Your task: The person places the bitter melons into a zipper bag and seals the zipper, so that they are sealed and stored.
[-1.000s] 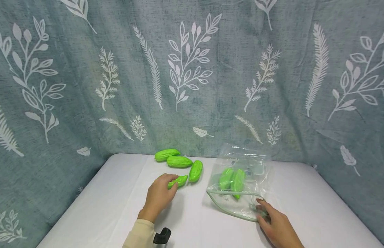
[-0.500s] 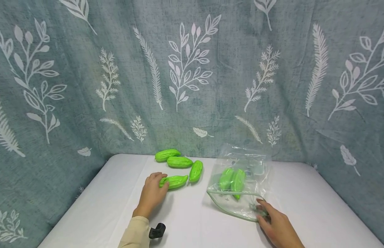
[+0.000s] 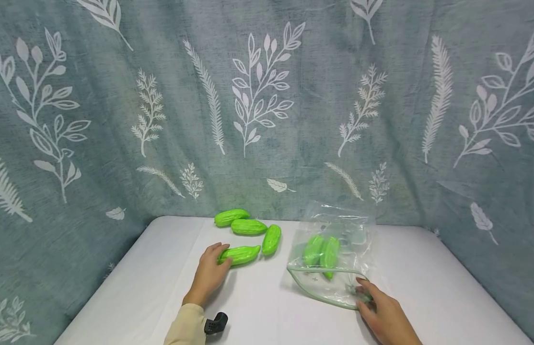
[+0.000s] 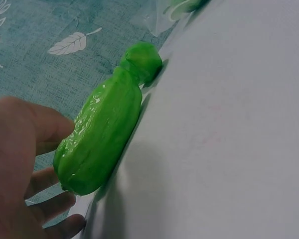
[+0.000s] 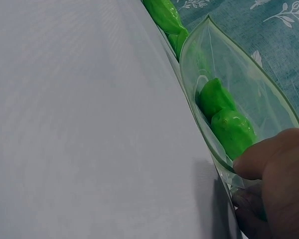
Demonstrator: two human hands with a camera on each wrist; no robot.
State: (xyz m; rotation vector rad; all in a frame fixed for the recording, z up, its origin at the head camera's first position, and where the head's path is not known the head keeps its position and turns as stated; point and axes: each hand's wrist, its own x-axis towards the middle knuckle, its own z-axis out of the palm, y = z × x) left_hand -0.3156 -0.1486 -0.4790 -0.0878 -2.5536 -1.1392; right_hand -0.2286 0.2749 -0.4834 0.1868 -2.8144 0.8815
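My left hand (image 3: 208, 273) is at the left end of a green bitter melon (image 3: 241, 255) lying on the table. The left wrist view shows the whole bitter melon (image 4: 99, 134), with one finger (image 4: 55, 124) at its side and the others spread loosely near its end. At the right, my right hand (image 3: 388, 314) pinches the rim of a clear plastic bag (image 3: 319, 287) with a green edge. The bag's mouth gapes towards me, and two bitter melons (image 3: 329, 254) lie inside. Some right fingertips are hidden behind the bag's rim in the right wrist view.
Behind the left hand lie three more bitter melons: one at the back (image 3: 231, 217), one just in front (image 3: 249, 226) and one upright to the right (image 3: 272, 239). The white table (image 3: 422, 268) ends at a patterned curtain (image 3: 310, 120).
My left hand has slid left along the near bitter melon to its end, uncovering most of it. The bitter melon stays in place. My right hand keeps its hold on the bag.
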